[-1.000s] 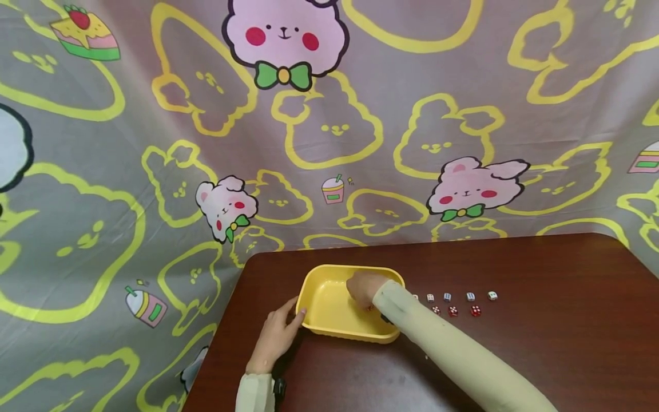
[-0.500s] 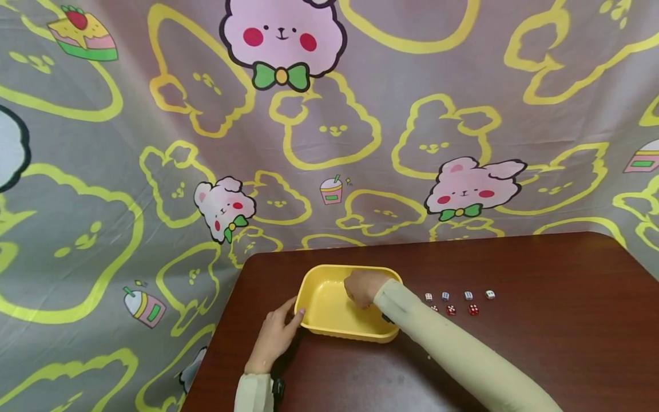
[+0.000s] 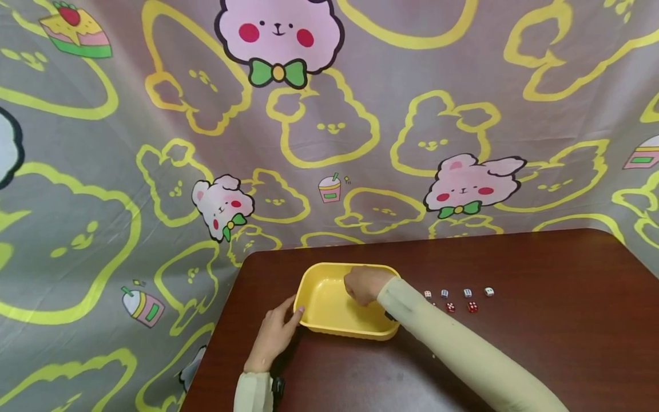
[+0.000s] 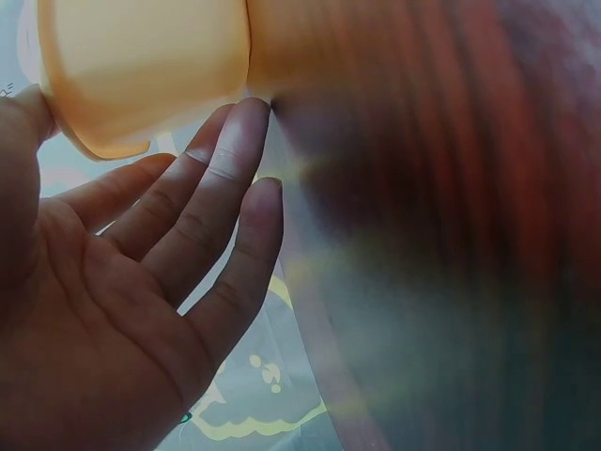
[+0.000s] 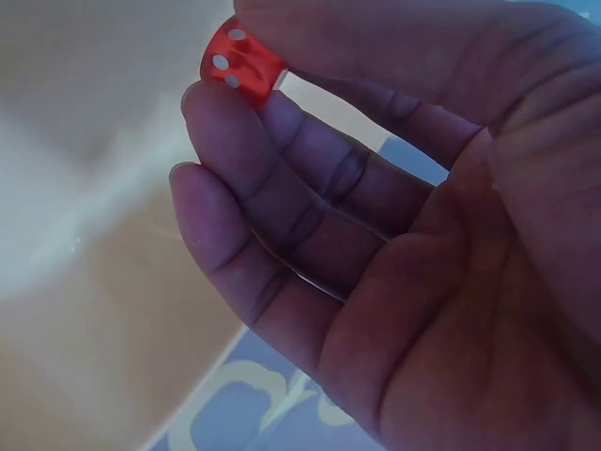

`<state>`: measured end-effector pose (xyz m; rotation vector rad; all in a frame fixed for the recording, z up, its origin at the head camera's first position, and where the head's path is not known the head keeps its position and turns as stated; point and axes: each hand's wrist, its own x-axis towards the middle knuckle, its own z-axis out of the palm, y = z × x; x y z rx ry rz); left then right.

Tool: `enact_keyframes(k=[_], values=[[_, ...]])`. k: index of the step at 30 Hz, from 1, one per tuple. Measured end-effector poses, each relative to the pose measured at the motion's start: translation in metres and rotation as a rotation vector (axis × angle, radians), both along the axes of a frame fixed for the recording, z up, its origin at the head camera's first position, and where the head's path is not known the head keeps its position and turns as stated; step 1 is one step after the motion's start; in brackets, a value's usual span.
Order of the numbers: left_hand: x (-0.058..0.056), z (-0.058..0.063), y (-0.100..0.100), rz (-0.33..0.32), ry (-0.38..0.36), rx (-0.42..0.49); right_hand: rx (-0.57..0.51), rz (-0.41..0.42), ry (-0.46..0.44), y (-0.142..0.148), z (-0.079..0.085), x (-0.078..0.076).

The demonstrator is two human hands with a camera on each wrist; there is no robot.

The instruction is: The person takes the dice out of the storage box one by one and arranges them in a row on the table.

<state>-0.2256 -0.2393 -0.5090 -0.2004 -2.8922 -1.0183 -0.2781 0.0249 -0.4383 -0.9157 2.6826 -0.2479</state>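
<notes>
A yellow plastic tray [image 3: 329, 317] sits on the table in the head view. At its left front corner my left hand [image 3: 275, 332] holds it, the thumb at the rim and the fingers along the outer side. In the left wrist view the fingers [image 4: 221, 178] are fairly straight, their tips by the tray wall [image 4: 150, 66]. My right hand [image 3: 365, 285] is inside the tray, toward its right part. Between thumb and fingertips it pinches a red die [image 5: 241, 63] with white dots, seen in the right wrist view. From the head view that die is hidden.
Right of the tray, white dice [image 3: 467, 293] form a row on the brown table [image 3: 556, 320], with red dice [image 3: 472, 307] in front. My right sleeve [image 3: 453, 337] crosses the table and hides part of it. A patterned cloth [image 3: 329, 143] hangs behind and at left.
The view has shifted slightly. Both hands keep about the same places at the tray. A bit of red visible under the right hand a second ago is now out of sight in the head view.
</notes>
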Motion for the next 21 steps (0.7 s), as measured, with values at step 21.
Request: enact_keyframes(k=[21], values=[[0.001, 0.000, 0.000, -0.016, -0.004, 0.004, -0.043, -0.069, -0.025, 0.027, 0.020, 0.014]])
